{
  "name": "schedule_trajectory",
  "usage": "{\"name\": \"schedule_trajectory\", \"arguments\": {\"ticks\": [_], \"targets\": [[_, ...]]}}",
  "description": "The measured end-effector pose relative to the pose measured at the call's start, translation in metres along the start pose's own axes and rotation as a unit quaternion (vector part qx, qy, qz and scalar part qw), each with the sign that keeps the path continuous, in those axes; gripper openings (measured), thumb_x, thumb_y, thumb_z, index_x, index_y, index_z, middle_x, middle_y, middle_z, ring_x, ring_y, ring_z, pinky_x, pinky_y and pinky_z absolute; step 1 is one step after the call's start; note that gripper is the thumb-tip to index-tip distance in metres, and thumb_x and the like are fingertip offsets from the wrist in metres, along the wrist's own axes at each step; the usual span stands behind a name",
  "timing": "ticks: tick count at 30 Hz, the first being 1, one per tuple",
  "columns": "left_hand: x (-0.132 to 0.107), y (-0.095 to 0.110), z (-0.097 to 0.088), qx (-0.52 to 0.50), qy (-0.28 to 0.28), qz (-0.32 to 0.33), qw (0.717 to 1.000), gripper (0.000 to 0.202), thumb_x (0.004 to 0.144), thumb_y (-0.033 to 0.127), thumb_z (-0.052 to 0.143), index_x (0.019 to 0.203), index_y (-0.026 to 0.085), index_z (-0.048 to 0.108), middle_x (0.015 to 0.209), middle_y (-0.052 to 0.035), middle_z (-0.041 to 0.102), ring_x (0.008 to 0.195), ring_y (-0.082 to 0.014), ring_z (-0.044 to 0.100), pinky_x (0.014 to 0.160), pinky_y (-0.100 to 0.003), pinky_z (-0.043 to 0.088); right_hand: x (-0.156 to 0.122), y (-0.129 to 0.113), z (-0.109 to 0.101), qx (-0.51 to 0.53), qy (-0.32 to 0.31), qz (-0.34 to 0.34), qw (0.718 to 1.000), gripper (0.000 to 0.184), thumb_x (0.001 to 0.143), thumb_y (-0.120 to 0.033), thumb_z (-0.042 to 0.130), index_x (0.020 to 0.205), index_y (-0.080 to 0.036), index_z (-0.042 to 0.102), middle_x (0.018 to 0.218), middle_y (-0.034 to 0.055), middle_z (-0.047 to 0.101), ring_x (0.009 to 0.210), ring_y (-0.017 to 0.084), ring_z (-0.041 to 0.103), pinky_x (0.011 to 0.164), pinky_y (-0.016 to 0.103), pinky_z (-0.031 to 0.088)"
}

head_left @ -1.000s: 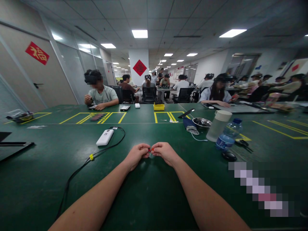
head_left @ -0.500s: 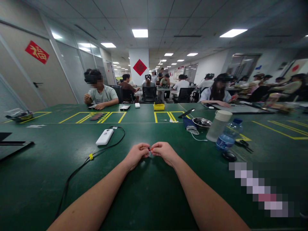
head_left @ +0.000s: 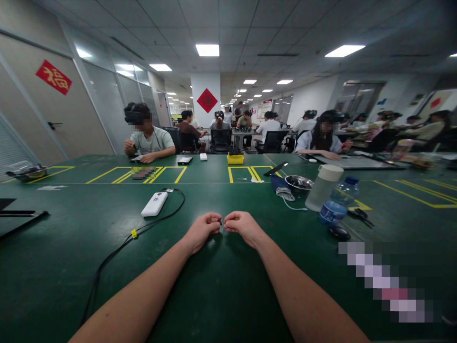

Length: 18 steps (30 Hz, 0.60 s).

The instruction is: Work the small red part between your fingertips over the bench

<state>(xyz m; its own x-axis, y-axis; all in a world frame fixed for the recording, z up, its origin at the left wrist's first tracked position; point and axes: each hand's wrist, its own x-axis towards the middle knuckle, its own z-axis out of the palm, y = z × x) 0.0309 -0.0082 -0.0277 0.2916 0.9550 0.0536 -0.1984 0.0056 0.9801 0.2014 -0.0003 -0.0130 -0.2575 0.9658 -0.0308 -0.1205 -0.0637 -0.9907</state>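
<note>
Just above the green table (head_left: 210, 286), my left hand (head_left: 203, 231) and my right hand (head_left: 244, 227) face each other with a narrow gap between their fingertips. The left fingers are pinched on a tiny dark piece (head_left: 220, 222) that is too small to name. A small orange-red piece (head_left: 225, 222) shows at the tips of my right thumb and index finger, mostly covered by them. Both wrists hover close to the tabletop.
To the left lies a white power bank (head_left: 154, 204) with a black cable (head_left: 123, 245). At right stand a metal bowl (head_left: 299, 183), a frosted bottle (head_left: 323, 188), a blue water bottle (head_left: 338, 201) and a black mouse (head_left: 339, 232). Across the table sit two people.
My fingertips have drawn slightly apart, so the dark piece and the orange-red piece are separated by a small gap. The rest of the scene has barely shifted.
</note>
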Motion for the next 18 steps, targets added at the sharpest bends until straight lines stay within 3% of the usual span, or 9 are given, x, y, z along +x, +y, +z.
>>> {"name": "schedule_trajectory", "arguments": {"ticks": [18], "targets": [[-0.0002, 0.0005, -0.0002, -0.007, 0.021, -0.018, 1.0, 0.02, 0.073, 0.015, 0.062, 0.093, 0.014, 0.06, 0.082, -0.0049, 0.065, 0.066, -0.009, 0.06, 0.066, -0.021, 0.047, 0.0002, -0.003, 0.0024, 0.013, -0.005, 0.009, 1.0, 0.01, 0.062, -0.008, 0.064, 0.071, -0.011, 0.064, 0.074, 0.0062, 0.068, 0.062, 0.012, 0.064, 0.064, 0.025, 0.053]]}}
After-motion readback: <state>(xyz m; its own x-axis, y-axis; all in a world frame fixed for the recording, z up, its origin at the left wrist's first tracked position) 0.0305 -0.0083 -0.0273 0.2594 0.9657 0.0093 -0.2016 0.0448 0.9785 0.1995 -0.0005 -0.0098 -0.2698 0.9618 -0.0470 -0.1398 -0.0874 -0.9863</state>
